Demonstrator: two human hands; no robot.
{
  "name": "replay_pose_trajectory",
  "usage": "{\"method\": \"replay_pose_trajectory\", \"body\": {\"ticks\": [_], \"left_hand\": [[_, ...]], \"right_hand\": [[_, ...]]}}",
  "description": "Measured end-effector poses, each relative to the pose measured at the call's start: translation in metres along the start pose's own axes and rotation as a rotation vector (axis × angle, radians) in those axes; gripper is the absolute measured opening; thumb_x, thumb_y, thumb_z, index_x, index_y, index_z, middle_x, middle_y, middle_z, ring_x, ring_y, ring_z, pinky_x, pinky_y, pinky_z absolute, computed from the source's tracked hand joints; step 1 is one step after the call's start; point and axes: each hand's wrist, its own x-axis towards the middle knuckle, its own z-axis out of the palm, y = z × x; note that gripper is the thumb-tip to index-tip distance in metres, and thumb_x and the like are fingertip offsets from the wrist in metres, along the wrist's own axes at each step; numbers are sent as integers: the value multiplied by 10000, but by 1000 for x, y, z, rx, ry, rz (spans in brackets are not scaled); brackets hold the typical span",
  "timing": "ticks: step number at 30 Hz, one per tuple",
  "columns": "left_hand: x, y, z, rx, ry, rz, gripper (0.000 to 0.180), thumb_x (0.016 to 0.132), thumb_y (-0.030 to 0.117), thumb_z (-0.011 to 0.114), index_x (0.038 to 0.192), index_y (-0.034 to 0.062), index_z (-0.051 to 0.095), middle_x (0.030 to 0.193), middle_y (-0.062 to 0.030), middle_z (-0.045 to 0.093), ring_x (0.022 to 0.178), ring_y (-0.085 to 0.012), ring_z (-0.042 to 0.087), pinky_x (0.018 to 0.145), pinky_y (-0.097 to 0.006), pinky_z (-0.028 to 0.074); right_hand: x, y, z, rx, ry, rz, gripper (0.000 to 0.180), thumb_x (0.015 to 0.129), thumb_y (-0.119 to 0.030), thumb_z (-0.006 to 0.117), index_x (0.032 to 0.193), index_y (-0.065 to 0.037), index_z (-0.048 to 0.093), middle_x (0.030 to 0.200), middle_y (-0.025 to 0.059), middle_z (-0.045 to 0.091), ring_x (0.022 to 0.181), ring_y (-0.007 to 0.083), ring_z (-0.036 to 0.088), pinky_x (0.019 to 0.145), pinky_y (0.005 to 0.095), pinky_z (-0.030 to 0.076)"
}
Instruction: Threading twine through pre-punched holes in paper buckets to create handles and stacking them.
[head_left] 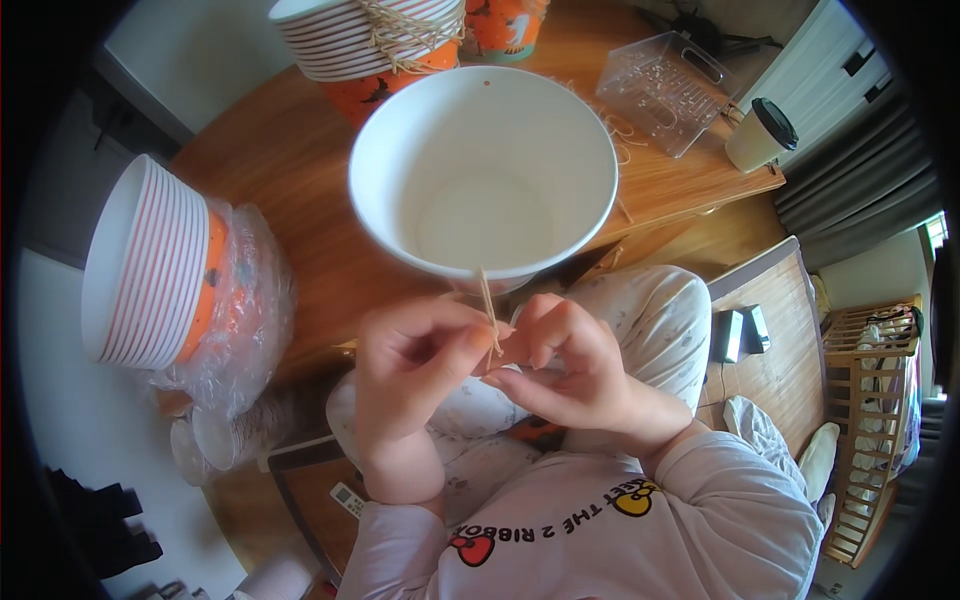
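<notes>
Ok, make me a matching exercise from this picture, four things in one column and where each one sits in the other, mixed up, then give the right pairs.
Things:
1. white paper bucket
2. lidded coffee cup
3. bucket stack in plastic wrap
4. clear plastic box

Places:
A. lying on its side at the left
B. table's right edge
C. just above both hands, string at its rim
D. on the table, left of the coffee cup

Pairs: 1-C, 2-B, 3-A, 4-D

home – living room | wooden table (300,170) | wooden cot (870,420) – curtain (860,190)
</notes>
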Motion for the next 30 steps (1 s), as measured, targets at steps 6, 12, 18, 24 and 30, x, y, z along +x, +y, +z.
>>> {"method": "replay_pose_trajectory", "body": {"ticks": [6, 12, 18, 24, 30], "left_hand": [[2, -6, 10, -159, 86, 10, 123, 894, 74, 686, 905, -48, 697, 804, -50, 689, 708, -60, 608, 634, -199, 478], [5, -9, 23, -71, 375, 73, 117, 899, 88, 690, 902, -28, 701, 798, -19, 686, 657, -21, 546, 564, -175, 397], [7, -20, 19, 288, 506, 439, 96, 895, 62, 656, 856, -18, 690, 702, 14, 620, 604, -45, 490, 537, -199, 359], [35, -56, 12, 735, 704, 1003, 800, 859, 169, 668, 1483, 32, 186, 1384, -187, 395, 1168, -254, 468, 965, -407, 404], [46, -63, 34, 549, 335, 847, 1227, 791, 261, 811, 1520, 179, -172, 1529, -195, 244, 1351, -319, 396, 1100, -476, 369]], "right_hand": [[1, -2, 1, -52, 17, -127, 315, 729, 12, 780, 844, -114, 515, 824, -13, 718, 670, 158, 552, 637, 301, 404], [2, -3, -2, -171, -85, -289, 248, 730, -25, 782, 878, -138, 618, 843, -73, 662, 648, 148, 527, 622, 305, 394], [1, -5, -3, -127, -119, -338, 262, 751, -30, 769, 899, -130, 577, 892, -41, 708, 692, 169, 533, 653, 301, 400], [0, -20, -8, -111, -106, -438, 273, 792, -22, 741, 913, -128, 521, 919, -28, 725, 739, 179, 514, 682, 318, 408], [-6, -37, -18, 9, -249, -506, 148, 881, -64, 676, 900, -125, 542, 957, 12, 727, 792, 197, 550, 709, 338, 418]]}}
